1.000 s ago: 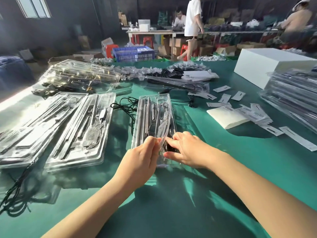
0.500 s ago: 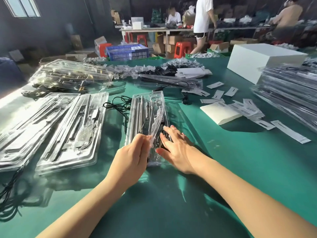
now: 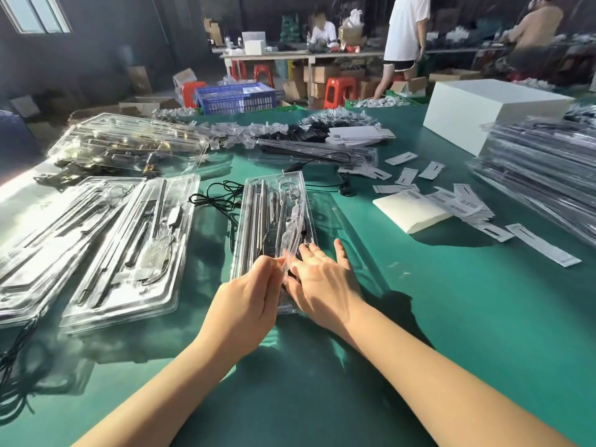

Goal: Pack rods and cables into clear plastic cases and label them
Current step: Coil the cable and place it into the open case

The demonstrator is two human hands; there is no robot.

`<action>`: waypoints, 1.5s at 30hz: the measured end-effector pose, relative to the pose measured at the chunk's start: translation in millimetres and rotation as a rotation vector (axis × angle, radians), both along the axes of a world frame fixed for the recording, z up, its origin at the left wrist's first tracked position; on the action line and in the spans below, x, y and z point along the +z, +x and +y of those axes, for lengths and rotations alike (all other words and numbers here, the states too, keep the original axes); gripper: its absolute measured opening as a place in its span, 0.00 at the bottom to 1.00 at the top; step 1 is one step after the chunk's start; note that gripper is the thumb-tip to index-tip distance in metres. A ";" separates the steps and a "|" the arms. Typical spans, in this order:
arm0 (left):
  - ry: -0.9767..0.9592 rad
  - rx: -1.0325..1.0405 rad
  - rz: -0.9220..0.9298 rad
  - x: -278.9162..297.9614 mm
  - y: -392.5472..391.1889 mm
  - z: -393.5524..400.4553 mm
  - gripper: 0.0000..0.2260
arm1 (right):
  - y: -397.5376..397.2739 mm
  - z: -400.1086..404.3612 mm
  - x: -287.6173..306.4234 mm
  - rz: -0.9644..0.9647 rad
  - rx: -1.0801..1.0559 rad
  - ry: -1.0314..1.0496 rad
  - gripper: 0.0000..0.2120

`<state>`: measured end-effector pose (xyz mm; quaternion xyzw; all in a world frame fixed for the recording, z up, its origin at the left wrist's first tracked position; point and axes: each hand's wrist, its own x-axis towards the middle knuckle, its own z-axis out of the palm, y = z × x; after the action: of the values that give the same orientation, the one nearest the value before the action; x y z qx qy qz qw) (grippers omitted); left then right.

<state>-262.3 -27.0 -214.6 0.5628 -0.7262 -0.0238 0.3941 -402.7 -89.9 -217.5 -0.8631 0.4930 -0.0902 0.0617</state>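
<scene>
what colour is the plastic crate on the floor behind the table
Blue, with a slotted lattice wall; the crate shows in the head view, beyond the table's far edge.

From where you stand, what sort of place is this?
Most likely a packing workshop or small factory floor: stacked clear plastic cases on a green work table, loose barcode labels, and cardboard cartons around another workbench.

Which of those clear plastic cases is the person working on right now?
The narrow case in the middle, directly ahead: the left hand pinches its lifted lid edge, the right hand lies flat beside it. The two cases to its left lie untouched.
</scene>
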 end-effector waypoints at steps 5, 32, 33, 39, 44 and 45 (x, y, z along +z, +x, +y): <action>-0.003 -0.003 -0.018 1.8 -0.3 0.6 0.11 | 0.7 -5.7 3.1 0.235 0.028 -0.026 0.28; 0.022 -0.009 -0.336 3.2 -16.0 10.3 0.18 | 0.0 -12.7 -12.0 0.158 -0.075 0.215 0.36; 0.014 0.004 -0.344 2.1 -16.2 10.5 0.15 | -0.7 -10.4 -12.2 0.116 -0.071 0.199 0.36; 0.005 0.011 -0.414 0.1 -13.7 7.0 0.13 | -7.2 -1.2 -8.5 -0.111 -0.074 0.263 0.31; 0.076 -0.017 -0.405 5.6 -9.8 7.0 0.14 | -11.1 -3.1 -13.2 -0.108 -0.096 0.093 0.31; 0.088 -0.027 -0.408 5.8 -10.0 6.8 0.14 | -11.4 -4.9 -13.4 -0.059 -0.070 0.077 0.32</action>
<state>-272.4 -20.2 -208.8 0.5628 -0.7967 0.0538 0.2134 -414.1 -94.8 -231.0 -0.8394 0.5238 -0.0988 0.1064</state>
